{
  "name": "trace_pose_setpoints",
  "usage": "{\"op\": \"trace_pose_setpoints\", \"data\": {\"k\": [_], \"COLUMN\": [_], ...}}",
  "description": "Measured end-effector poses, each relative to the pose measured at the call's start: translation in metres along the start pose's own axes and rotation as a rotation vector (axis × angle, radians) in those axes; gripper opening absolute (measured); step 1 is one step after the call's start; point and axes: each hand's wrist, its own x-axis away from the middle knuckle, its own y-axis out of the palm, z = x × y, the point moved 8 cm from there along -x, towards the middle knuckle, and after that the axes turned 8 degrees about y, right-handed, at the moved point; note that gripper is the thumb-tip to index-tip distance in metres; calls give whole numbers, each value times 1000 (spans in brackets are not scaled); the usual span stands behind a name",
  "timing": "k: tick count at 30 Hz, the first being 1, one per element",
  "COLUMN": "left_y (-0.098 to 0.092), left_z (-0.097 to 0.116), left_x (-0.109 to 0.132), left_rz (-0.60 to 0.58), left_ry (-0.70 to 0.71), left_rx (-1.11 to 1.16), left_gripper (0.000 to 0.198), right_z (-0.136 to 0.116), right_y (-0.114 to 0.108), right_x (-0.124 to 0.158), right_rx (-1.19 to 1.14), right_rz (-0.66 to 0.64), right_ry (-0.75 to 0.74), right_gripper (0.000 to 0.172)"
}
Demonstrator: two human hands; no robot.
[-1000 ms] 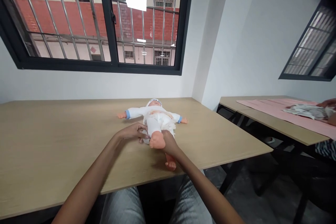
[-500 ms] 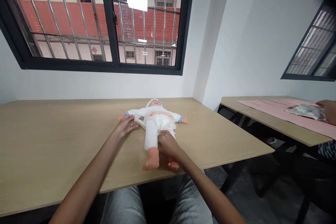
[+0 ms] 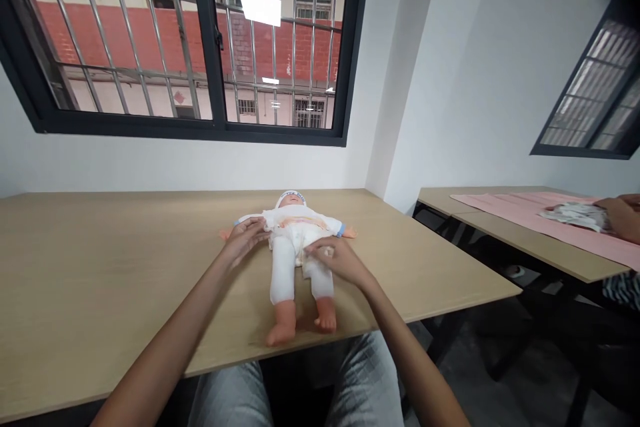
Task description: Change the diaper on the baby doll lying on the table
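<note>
A baby doll (image 3: 283,267) in white clothes with blue cuffs and a white printed cap lies on its back, bare feet toward me. A white diaper (image 3: 300,237) is around its hips. At the diaper's left side, my left hand (image 3: 245,240) has its fingers curled at the waist edge, fingertips partly hidden. My right hand (image 3: 343,260) pinches the diaper's front near the right leg opening; its grip is partly hidden behind the fingers.
The doll lies on a light wooden table (image 3: 125,280) near its front edge. A barred window (image 3: 280,135) is in the wall behind. At right, another person's hand (image 3: 623,213) rests by white cloth (image 3: 575,215) on a pink mat (image 3: 500,203) over another table.
My right hand has come up from between the doll's legs to the diaper's right front. My left hand has shifted slightly inward at the waist. The doll's legs now lie farther apart and nearer me.
</note>
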Motion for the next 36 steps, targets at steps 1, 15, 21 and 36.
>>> {"op": "trace_pose_setpoints", "data": {"k": [1, 15, 21, 36], "left_y": [1, 80, 68, 64], "left_z": [1, 33, 33, -9], "left_x": [1, 15, 24, 40], "left_rz": [11, -112, 140, 63], "left_ry": [7, 532, 491, 469], "left_rx": [-40, -984, -1215, -964], "left_gripper": [40, 35, 19, 19], "right_z": [12, 97, 77, 97], "right_y": [-12, -9, -6, 3], "right_x": [-5, -45, -44, -54], "right_rx": [-71, -228, -288, -584], "right_rz": [48, 147, 240, 306], "right_ry": [43, 264, 148, 155], "right_gripper": [28, 27, 36, 39]}}
